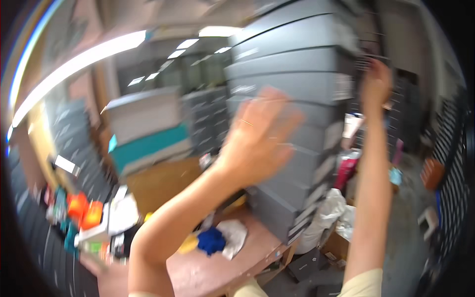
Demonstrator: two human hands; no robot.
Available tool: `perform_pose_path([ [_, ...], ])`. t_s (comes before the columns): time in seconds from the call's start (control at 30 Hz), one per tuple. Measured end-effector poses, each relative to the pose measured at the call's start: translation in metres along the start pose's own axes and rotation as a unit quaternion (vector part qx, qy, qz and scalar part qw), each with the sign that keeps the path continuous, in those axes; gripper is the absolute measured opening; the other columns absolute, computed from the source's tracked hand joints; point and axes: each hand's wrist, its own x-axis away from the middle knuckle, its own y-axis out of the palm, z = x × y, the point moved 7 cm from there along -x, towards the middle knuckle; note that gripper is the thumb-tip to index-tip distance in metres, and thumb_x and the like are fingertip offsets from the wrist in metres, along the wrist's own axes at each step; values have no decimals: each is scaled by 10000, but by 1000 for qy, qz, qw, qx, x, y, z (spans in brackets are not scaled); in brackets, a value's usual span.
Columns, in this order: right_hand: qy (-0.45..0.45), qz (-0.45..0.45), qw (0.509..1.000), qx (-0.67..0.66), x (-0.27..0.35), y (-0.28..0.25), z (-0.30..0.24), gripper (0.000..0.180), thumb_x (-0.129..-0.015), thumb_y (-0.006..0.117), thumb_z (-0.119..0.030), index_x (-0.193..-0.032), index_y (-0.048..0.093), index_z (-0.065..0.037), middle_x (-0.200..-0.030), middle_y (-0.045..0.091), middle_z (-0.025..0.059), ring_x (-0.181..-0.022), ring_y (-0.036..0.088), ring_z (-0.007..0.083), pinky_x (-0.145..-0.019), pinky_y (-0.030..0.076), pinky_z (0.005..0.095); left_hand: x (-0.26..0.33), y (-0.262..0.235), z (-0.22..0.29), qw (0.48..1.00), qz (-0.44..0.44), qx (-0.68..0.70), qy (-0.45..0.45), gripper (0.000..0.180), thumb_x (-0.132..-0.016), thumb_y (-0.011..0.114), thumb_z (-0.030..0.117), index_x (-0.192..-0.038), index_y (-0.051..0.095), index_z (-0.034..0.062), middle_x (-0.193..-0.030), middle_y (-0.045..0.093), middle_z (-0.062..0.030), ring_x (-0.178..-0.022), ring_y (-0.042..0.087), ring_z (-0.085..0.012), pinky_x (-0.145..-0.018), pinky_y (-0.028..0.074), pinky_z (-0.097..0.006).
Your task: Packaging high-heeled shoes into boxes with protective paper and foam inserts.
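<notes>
Both arms are up against a tall stack of grey boxes (pixel 292 89) that stands on the edge of a reddish-brown table (pixel 208 272). The left hand (pixel 257 136) is spread open with its fingers flat near the front of the stack's middle boxes, gripping nothing; blur hides whether it touches. The right hand (pixel 375 86) reaches higher at the stack's right corner, and I cannot tell how far it is closed or whether it has hold of a box. My guess is nothing has been lifted off yet: the stack looks whole. On the table lie a blue cloth (pixel 212 240) and a white bag (pixel 232 236). More grey boxes (pixel 208 114) line the back of a cluttered storeroom under ceiling lights.
</notes>
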Motion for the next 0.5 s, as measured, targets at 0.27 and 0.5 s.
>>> perform_pose_path([
  [0.27,17,-275,959,-69,244,-154,-94,238,-950,423,-42,-1091,534,114,-1070,595,189,-976,581,231,-881,451,328,352,-44,49,984,-150,2,-95,268,-696,588,124,-946,655,55,-1140,568,-139,-1200,469,-305,-996,371,-472],
  [0.5,453,-545,700,-85,495,-225,-163,132,-918,487,-57,-996,574,5,-793,565,23,-716,528,94,-650,438,210,692,-247,-82,656,18,-314,-686,187,-746,618,116,-918,634,44,-904,600,-129,-855,564,-305,-788,436,-415],
])
